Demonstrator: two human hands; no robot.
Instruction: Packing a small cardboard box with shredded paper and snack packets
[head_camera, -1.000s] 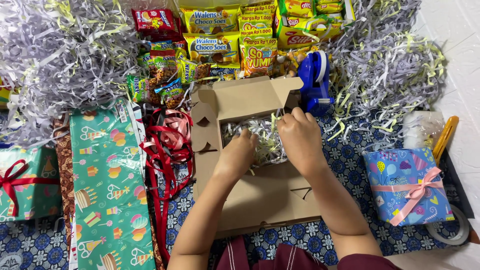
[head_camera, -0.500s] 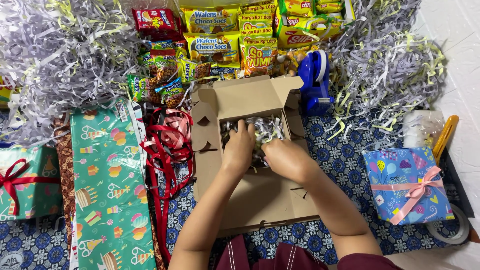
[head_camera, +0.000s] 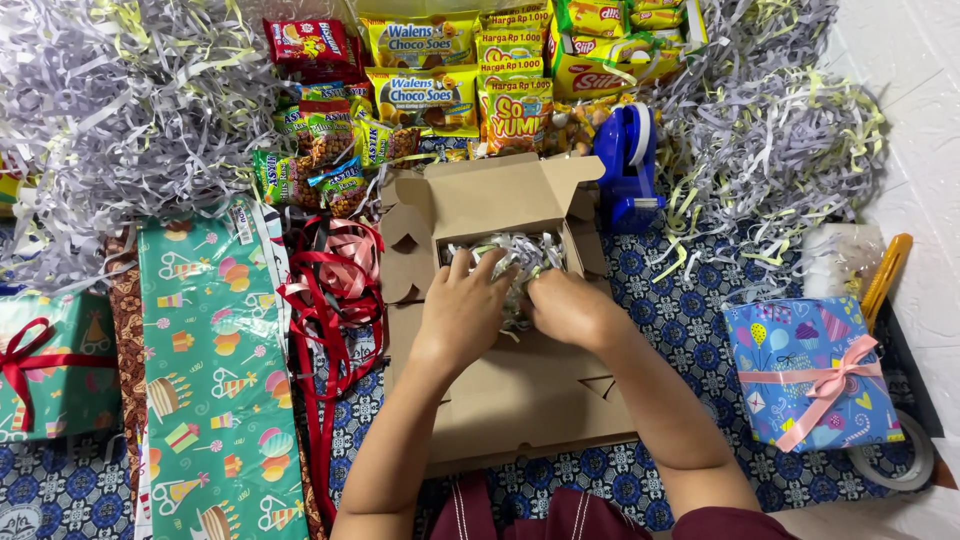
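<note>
Right now your left hand (head_camera: 462, 312) and right hand (head_camera: 567, 308) both sit inside the open cardboard box (head_camera: 500, 330), pressed into the shredded paper filling (head_camera: 520, 250). Left fingers spread flat on the shreds; right fingers curled down into them, but you cannot tell whether they grip anything. Box edges: its rear flap stands up toward the snack packets (head_camera: 440, 70); its flat lid lies toward you, long axis running away from your body. Room around the box is tight: red ribbons (head_camera: 335, 290) just beside its left wall, blue tape dispenser (head_camera: 628, 165) near its far right corner. Right of the box, patterned blue cloth (head_camera: 690, 320) lies bare up to the blue wrapped gift (head_camera: 810, 370). Left of the ribbons, a green wrapping sheet (head_camera: 215, 370). Loose shred heaps (head_camera: 120, 110) lie beyond the box, on both sides of the snack packets.
</note>
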